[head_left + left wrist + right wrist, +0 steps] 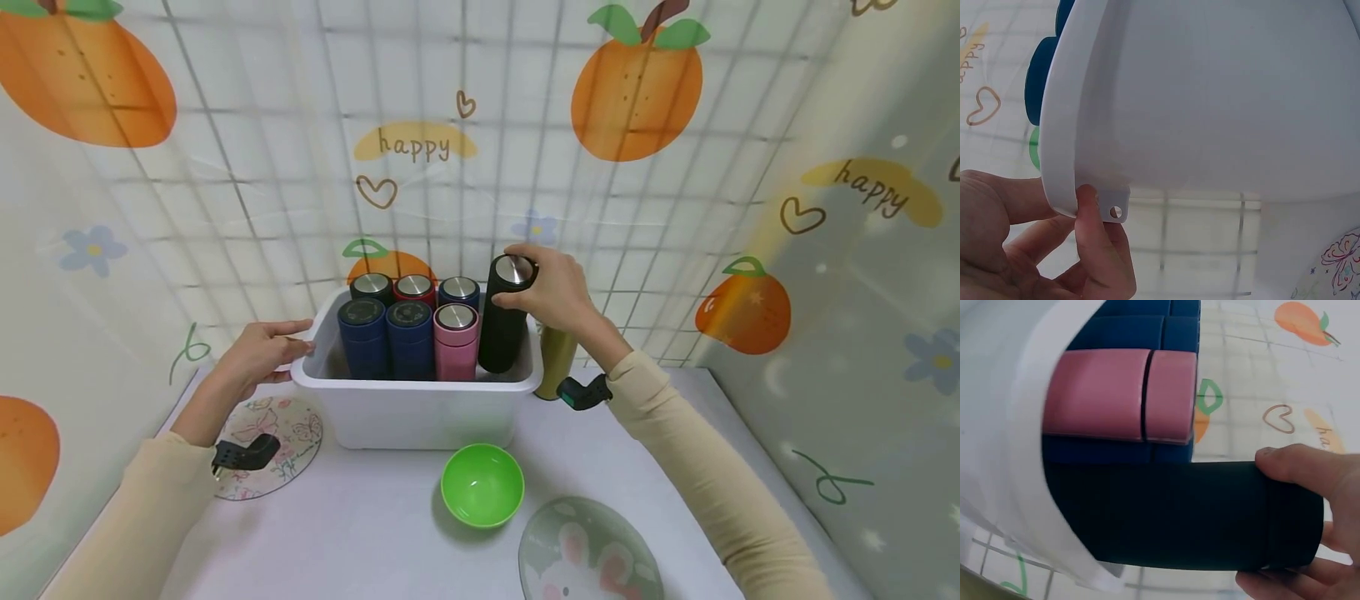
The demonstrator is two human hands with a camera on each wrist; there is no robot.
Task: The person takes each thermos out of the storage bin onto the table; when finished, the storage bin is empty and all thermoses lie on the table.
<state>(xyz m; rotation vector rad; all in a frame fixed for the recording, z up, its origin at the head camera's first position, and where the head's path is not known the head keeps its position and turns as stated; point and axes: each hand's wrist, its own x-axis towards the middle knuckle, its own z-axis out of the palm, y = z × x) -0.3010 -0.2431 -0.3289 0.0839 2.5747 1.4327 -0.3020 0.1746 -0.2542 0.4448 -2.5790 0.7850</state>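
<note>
My right hand (551, 287) grips a tall black thermos (504, 333) near its silver-topped lid, thumb on one side and fingers on the other. The flask's lower part is inside a white plastic bin (420, 417), at its right end. In the right wrist view the black thermos (1179, 512) stands out well past the rim, beside a pink thermos (1100, 394). At the bin's left end my left hand (262, 354) pinches the rim; the left wrist view shows fingers (1094, 244) by a small tab with a hole. Several blue, dark and red flasks (364, 337) stand upright in the bin.
A gold thermos (557, 362) stands on the table just right of the bin, partly hidden by the right hand. In front is a green bowl (482, 486). A bunny-print mat (588, 542) lies front right, a floral round mat (277, 433) left. A printed curtain (480, 50) hangs behind.
</note>
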